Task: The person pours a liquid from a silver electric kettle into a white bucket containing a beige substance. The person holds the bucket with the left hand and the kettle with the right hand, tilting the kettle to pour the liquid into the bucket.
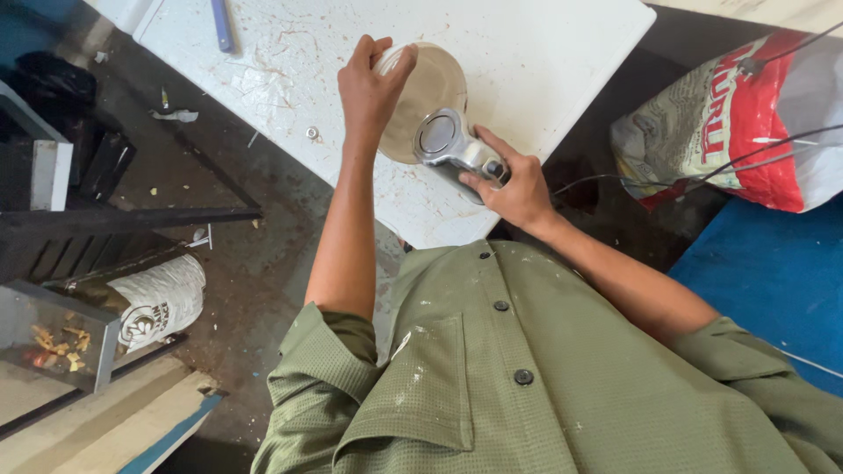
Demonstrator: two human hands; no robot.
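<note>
— Upper centre of the frame: left hand (369, 88) clamps the rim of the round disc (420, 101), flat on the white board (544, 61).
— Right hand (514, 189) closed around the power tool (452, 145). Best done, I'd judge, pressing evenly, fingers off the spinning head.

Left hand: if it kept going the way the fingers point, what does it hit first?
The left hand already grips the rim of the round metal part. Past its fingertips the line runs over the bare white tabletop; it looks free there, though depth is unclear.
</note>
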